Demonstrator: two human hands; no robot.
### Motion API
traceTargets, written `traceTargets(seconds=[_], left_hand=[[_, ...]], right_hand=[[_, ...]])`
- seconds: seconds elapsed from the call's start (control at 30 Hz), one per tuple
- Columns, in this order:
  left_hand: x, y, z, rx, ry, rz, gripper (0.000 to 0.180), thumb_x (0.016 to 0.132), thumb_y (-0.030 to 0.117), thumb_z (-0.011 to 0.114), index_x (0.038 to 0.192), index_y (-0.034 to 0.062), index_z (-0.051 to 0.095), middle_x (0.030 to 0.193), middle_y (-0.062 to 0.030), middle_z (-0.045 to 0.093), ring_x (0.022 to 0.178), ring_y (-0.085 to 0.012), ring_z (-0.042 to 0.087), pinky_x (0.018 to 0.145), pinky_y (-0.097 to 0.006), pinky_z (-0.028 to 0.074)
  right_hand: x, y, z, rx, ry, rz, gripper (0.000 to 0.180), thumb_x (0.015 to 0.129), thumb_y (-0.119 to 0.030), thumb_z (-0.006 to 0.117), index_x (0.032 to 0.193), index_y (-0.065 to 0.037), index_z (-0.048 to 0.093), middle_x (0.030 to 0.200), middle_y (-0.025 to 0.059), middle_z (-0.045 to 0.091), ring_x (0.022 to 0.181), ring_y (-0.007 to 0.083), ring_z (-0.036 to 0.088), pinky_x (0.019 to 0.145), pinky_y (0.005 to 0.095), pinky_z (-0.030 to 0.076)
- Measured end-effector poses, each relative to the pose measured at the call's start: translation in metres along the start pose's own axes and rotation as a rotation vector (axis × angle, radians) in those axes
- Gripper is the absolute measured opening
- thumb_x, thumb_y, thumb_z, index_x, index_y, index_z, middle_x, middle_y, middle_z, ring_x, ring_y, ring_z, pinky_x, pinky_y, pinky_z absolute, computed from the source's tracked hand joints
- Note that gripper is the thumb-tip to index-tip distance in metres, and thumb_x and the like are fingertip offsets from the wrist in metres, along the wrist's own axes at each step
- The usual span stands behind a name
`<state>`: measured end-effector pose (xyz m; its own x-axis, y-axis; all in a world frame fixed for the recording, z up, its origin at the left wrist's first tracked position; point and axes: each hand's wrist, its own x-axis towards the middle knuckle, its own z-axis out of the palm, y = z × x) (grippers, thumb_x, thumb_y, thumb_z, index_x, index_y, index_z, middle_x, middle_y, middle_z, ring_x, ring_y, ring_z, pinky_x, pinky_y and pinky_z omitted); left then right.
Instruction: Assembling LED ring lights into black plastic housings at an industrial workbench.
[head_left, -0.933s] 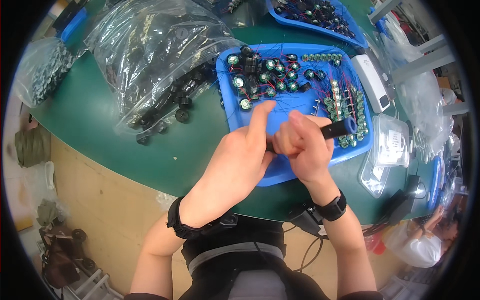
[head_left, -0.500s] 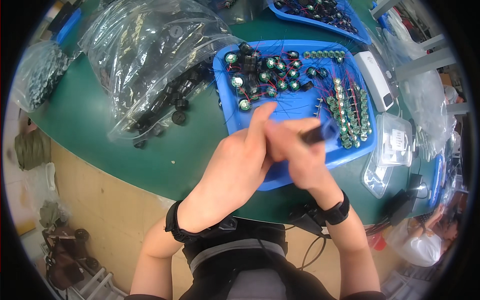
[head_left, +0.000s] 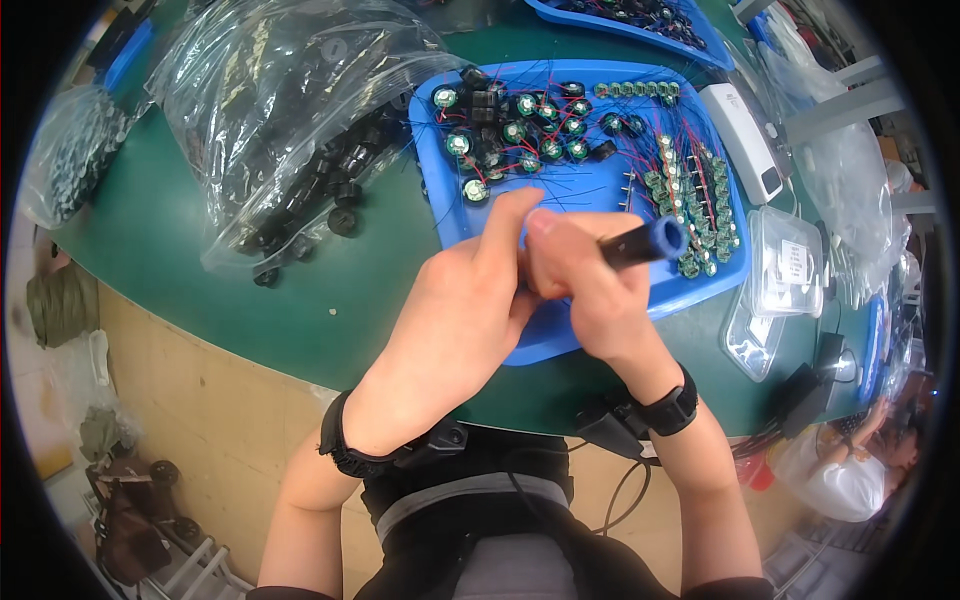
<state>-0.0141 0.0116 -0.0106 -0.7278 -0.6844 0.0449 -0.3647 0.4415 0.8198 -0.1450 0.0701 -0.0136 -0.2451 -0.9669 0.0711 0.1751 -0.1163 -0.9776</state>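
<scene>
My two hands meet above the near side of a blue tray [head_left: 575, 345]. Wrapped in my right hand [head_left: 600, 285] is a black cylindrical tool with a blue ring-shaped end [head_left: 645, 243], pointing up to the right. My left hand [head_left: 470, 300] presses against the right one, its fingers curled and partly hidden; whatever they hold does not show. Beyond the hands, the tray holds round black housings with green circuit boards [head_left: 515, 131] and red and black wires. Strips of small green boards [head_left: 685, 205] lie at its right.
Left of the tray, a clear plastic bag [head_left: 270, 90] spills black round caps [head_left: 343, 221] onto the green table [head_left: 270, 325]. A white device [head_left: 745, 150] and clear plastic boxes [head_left: 785, 260] stand at the right. A second blue tray [head_left: 640, 35] is behind. Another person [head_left: 840, 475] sits far right.
The view has shifted slightly, so table items sit a little higher and further left. The tool in my right hand shows sharper, its blue end turned more toward the right.
</scene>
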Motion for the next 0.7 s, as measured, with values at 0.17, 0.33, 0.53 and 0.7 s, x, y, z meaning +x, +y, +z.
traceTargets(seconds=[0.17, 0.33, 0.53, 0.7], left_hand=[[0.0, -0.003, 0.005, -0.04, 0.011, 0.069, 0.063, 0.073, -0.005, 0.07, 0.129, 0.0061, 0.043, 0.087, -0.017, 0.067, 0.082, -0.0362, 0.067, 0.07, -0.042, 0.054], [-0.003, 0.0, -0.002, -0.06, 0.079, 0.121, 0.057, 0.074, -0.004, 0.071, 0.125, 0.006, 0.05, 0.097, -0.0115, 0.07, 0.085, -0.026, 0.071, 0.074, -0.033, 0.057], [0.031, 0.014, -0.032, 0.216, 0.305, 0.296, 0.038, 0.071, -0.004, 0.073, 0.106, 0.004, 0.062, 0.095, -0.0084, 0.07, 0.076, -0.017, 0.067, 0.068, -0.027, 0.055], [0.053, -0.018, -0.061, 0.402, 0.355, 0.299, 0.029, 0.073, -0.002, 0.073, 0.1, 0.0, 0.064, 0.094, -0.0094, 0.069, 0.073, -0.0168, 0.067, 0.067, -0.027, 0.055]], right_hand=[[0.008, 0.0, -0.01, 0.144, 0.0, 0.122, 0.026, 0.093, -0.014, 0.058, 0.07, -0.002, 0.06, 0.058, -0.0026, 0.049, 0.051, 0.0041, 0.039, 0.047, 0.0239, 0.029], [0.007, -0.045, -0.03, 0.004, 0.338, -0.107, 0.028, 0.094, -0.021, 0.053, 0.071, -0.008, 0.044, 0.06, 0.0022, 0.043, 0.045, 0.0052, 0.029, 0.044, 0.026, 0.023], [-0.001, -0.031, -0.059, -1.158, 0.415, 0.116, 0.026, 0.08, -0.022, 0.074, 0.089, -0.002, 0.062, 0.062, 0.0044, 0.058, 0.056, 0.0175, 0.057, 0.054, 0.0312, 0.043], [0.0, -0.028, -0.046, -1.285, 0.335, 0.166, 0.026, 0.078, -0.017, 0.072, 0.099, -0.005, 0.062, 0.073, 0.0112, 0.067, 0.072, 0.0302, 0.067, 0.065, 0.0391, 0.05]])
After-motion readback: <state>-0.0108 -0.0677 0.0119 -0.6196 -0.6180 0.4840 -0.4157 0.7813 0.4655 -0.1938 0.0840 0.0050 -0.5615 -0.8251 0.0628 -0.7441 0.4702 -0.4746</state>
